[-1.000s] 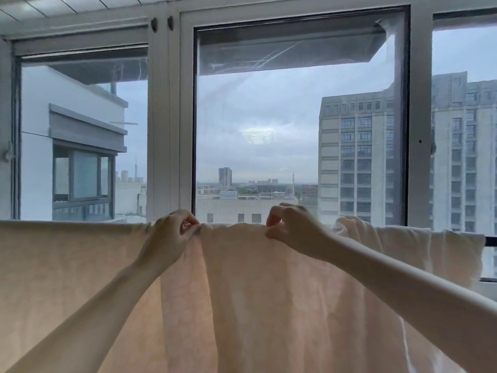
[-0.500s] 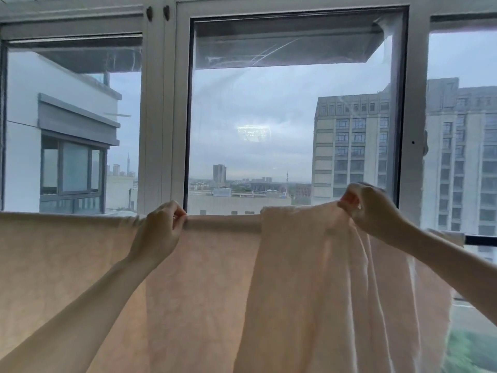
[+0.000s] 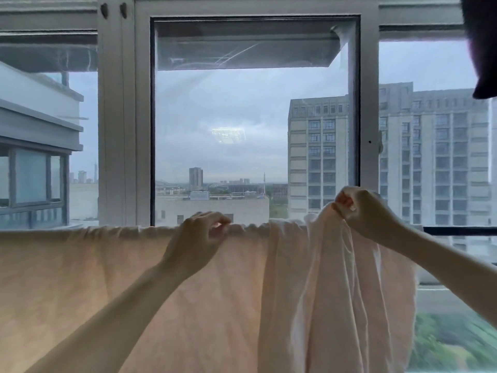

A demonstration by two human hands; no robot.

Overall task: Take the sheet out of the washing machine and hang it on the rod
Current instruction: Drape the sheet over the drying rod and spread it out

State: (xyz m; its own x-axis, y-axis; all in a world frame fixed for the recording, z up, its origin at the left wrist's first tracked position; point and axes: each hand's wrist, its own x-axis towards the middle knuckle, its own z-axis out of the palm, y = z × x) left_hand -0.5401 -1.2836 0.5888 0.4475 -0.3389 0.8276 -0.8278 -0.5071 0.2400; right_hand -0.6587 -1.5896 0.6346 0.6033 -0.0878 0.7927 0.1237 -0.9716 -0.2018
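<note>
Already the sheet (image 3: 134,292) hangs over the rod (image 3: 462,231), and only a dark bare stretch of that rod shows, out past the cloth's right edge. Left of that bare stretch the fabric lies mostly flat and spread; nearer to it the cloth is bunched into long vertical folds, which seems to be why both hands are up here.

The left hand (image 3: 199,239) sits at the fold line on top of the rod, fingers curled and pinching the edge, probably to pin the smoothed part so it does not slide along. The right hand (image 3: 363,211) is lifted a little above the rod, close to the bare stretch, its fingers closed on a gathered handful of the bunched cloth. Holding it raised takes the weight off the rod, so the folds can likely be drawn toward the uncovered end.

Behind the rod stands the window frame (image 3: 365,130), and a dark object (image 3: 484,49) hangs high above the rod's bare end; I cannot tell what it is.
</note>
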